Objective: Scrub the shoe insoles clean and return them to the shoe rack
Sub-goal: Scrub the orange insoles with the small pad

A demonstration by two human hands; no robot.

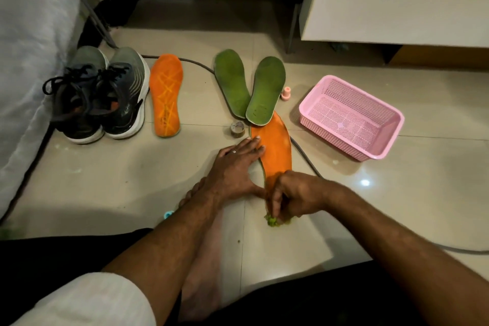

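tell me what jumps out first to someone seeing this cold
The orange insole on the floor at centre, pinned flat by the left hand while the right hand scrubs its near end with a green scrubber. Next, the pink basket at right and two green insoles behind.

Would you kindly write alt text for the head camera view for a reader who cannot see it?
The left hand presses flat on an orange insole on the tiled floor while the right hand grips a green scrubber at its near end. Beyond lie two green insoles, another orange insole, sneakers and a pink basket.
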